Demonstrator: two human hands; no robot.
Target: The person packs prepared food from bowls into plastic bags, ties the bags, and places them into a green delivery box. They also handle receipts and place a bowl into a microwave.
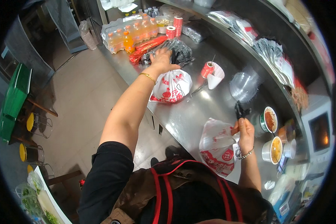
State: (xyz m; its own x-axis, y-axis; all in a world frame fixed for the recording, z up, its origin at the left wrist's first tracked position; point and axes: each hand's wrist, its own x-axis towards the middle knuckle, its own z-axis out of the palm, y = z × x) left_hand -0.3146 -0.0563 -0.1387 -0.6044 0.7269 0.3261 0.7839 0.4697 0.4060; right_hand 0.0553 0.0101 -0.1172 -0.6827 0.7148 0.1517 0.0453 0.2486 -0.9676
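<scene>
My left hand reaches across the counter with fingers apart, over a crumpled pile of black plastic bags; whether it touches the pile is unclear. Just below that hand stands a full white plastic carrier bag with red print, its top gathered. Near the counter's front edge, my right hand grips the bunched neck of another red-printed white plastic bag. A dark item, too unclear to name, sticks up from the same fist.
Behind my left hand are red packets, an orange drink bottle and a shrink-wrapped bottle pack. A label roll on a spike stands mid-counter. Clear plastic lids and food tubs sit at the right, beneath a shelf.
</scene>
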